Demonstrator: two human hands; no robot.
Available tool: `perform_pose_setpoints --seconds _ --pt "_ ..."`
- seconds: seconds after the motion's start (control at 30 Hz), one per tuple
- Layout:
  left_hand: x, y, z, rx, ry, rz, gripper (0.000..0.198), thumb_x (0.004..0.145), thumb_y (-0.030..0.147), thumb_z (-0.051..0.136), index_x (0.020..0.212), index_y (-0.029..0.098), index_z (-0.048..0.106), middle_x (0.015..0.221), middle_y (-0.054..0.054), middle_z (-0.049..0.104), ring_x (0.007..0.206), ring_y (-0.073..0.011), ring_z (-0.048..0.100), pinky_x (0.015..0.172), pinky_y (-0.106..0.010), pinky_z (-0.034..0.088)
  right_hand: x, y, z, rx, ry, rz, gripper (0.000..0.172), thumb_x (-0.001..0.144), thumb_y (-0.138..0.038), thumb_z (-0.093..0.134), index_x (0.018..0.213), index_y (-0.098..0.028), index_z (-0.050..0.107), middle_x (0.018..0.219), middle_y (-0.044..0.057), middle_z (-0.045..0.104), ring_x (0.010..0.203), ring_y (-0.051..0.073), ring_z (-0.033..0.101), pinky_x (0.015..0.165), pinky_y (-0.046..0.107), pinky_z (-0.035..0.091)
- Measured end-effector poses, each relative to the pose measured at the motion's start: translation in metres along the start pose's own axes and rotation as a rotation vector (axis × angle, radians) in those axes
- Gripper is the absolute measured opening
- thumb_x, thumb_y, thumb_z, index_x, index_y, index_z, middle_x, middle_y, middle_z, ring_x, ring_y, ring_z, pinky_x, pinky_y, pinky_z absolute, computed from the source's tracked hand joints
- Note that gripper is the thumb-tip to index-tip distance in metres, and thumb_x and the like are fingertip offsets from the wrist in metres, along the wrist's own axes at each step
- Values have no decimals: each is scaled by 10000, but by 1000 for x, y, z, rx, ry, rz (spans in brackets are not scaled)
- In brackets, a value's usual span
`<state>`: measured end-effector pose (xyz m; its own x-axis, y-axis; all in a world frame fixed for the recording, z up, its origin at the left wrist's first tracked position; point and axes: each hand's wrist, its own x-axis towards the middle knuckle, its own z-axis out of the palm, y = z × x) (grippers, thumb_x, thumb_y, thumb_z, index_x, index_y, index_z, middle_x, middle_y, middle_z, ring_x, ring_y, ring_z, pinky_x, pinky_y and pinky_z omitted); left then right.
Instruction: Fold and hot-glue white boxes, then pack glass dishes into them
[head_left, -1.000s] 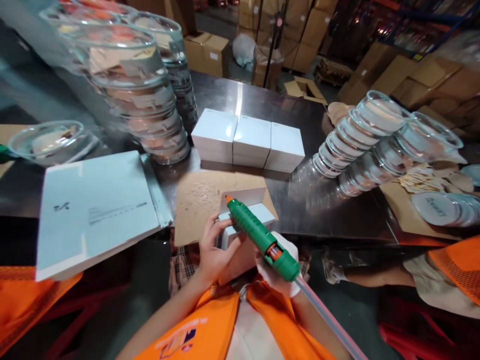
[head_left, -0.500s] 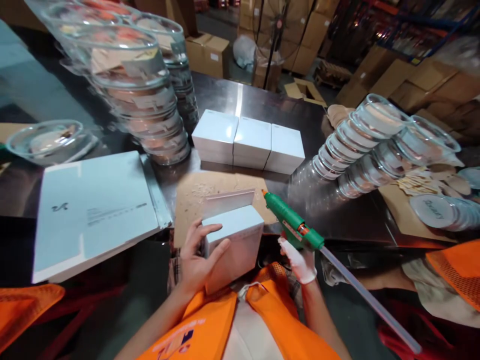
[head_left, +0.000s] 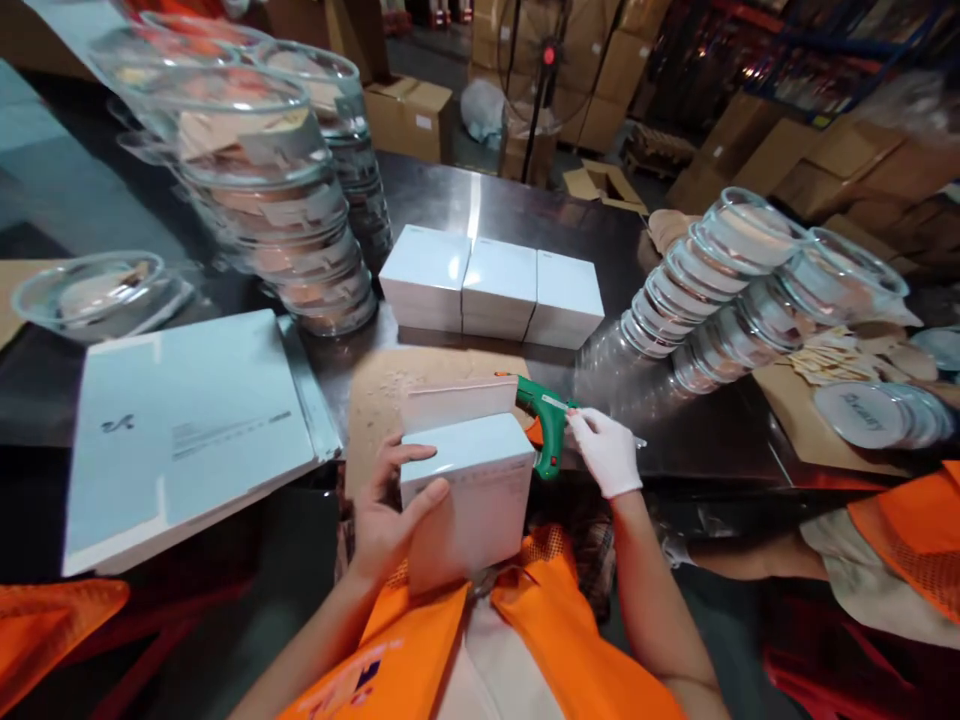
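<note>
My bare left hand [head_left: 390,510] grips the left side of a white box [head_left: 472,510], thumb on the near face and fingers over the top edge. A flap [head_left: 459,403] stands up along the box's far side. My right hand [head_left: 606,450], in a white glove, has its fingers closed at the rear of a green hot glue gun [head_left: 546,405]. The gun's orange nozzle points left, close behind the flap, and its handle hangs free of my palm. My right hand hides most of the glue stick. Beneath the box's far side is a brown cardboard sheet [head_left: 367,400].
White boxes [head_left: 499,285] stand in a row on the dark table [head_left: 442,180]. Clear round containers are stacked at left [head_left: 300,230] and right [head_left: 697,270]. Flat white printed cartons [head_left: 195,430] lie at left. A co-worker's arm [head_left: 742,560] shows at right.
My right hand has risen and moved forward; the glue gun has swung so its nozzle lies farther left, behind the flap. My grip has shifted off its handle. My left hand stays on the box.
</note>
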<state>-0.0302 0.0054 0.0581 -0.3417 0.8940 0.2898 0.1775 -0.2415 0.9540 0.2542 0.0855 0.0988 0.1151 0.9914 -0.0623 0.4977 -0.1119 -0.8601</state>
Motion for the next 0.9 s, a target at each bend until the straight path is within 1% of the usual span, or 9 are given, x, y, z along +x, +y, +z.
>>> perform_pose_setpoints --seconds 0.1,0.17,0.3,0.43,0.5,0.6,0.7,0.83,0.9 --pt "0 3 8 -61 -69 22 363 770 563 861 931 255 758 1068 -59 728 1270 -287 622 1051 -367 512 -9 -28 7 266 -209 -25 510 785 -588 812 1107 -192 812 1081 94 817 981 262 760 871 384 621" --pt "0 4 13 -110 -134 14 363 776 558 861 928 247 754 1055 -71 728 1251 -298 633 1044 -391 524 -9 -41 18 432 -361 -9 510 716 -507 889 1098 -177 820 1081 80 816 994 269 755 900 401 614" --pt "1 4 21 -180 -114 -8 398 770 543 876 956 235 705 1220 -104 709 1270 -313 647 1047 -417 540 -6 -39 25 509 -312 -12 529 704 -544 917 1089 -192 829 1010 51 813 933 251 748 881 396 612" --pt "8 3 24 -409 -69 7 571 821 438 870 1266 356 522 1160 -37 705 1064 -229 733 926 -376 594 -10 -26 8 454 -555 -321 808 743 -898 704 1153 -211 822 1288 139 767 1235 334 697 1075 484 540" --pt "12 3 21 -396 -102 59 524 849 393 853 1274 358 550 1103 -23 689 1049 -208 716 925 -352 583 -14 -24 3 398 -654 -529 847 776 -920 634 1271 -249 782 1466 154 675 1386 347 610 1170 520 464" --pt "15 3 15 -249 -172 158 211 873 384 830 1004 258 723 1098 -54 659 1111 -209 651 985 -335 543 -19 -24 6 244 -587 -715 560 932 -686 695 1317 -283 754 1476 138 662 1391 296 603 1199 500 445" --pt "13 5 13 -201 -199 164 179 875 397 822 882 232 754 1082 -69 643 1123 -238 636 1023 -387 534 -22 -24 14 202 -535 -763 326 1033 -487 658 1251 -276 775 1416 125 697 1347 252 629 1167 465 485" --pt "9 7 17 -195 -215 95 204 875 423 814 867 228 755 1044 -67 653 1096 -246 659 1026 -408 533 -25 -13 23 264 -482 -671 293 1033 -495 650 1140 -260 790 1391 123 700 1320 248 644 1167 461 491" --pt "10 9 18 -192 -182 68 198 897 426 786 875 233 744 1037 -58 666 1083 -230 666 1023 -388 532 -33 -1 32 348 -363 -534 458 937 -637 721 1222 -279 738 1475 134 628 1385 275 601 1178 468 487"
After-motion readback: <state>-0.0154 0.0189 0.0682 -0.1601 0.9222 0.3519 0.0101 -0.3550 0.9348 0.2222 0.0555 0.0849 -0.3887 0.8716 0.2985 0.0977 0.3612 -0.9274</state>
